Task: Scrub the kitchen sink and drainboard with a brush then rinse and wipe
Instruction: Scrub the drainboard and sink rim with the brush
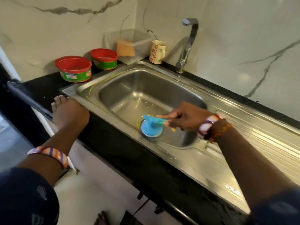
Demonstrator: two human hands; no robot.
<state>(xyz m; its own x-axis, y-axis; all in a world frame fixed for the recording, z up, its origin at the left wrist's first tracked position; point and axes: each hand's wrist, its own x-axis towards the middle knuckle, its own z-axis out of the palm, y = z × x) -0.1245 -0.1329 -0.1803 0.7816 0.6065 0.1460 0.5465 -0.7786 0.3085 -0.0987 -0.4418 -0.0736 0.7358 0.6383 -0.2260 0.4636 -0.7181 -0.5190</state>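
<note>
Two hands, left hand (69, 111), right hand (188, 118); one brush (150, 127), two tubs (73, 69).

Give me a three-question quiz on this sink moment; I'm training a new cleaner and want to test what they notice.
1. True or false: the right hand holds the blue brush inside the sink.
2. Where does the left hand rest?
A. on the tap
B. on the counter edge left of the sink
C. in the basin
3. Fill in: two red-rimmed ___ stand behind the sink's left corner.

Key:
1. True; the brush head is low in the basin, near the drain.
2. B
3. tubs; beside them stand a clear plastic box and a flowered mug.
</note>
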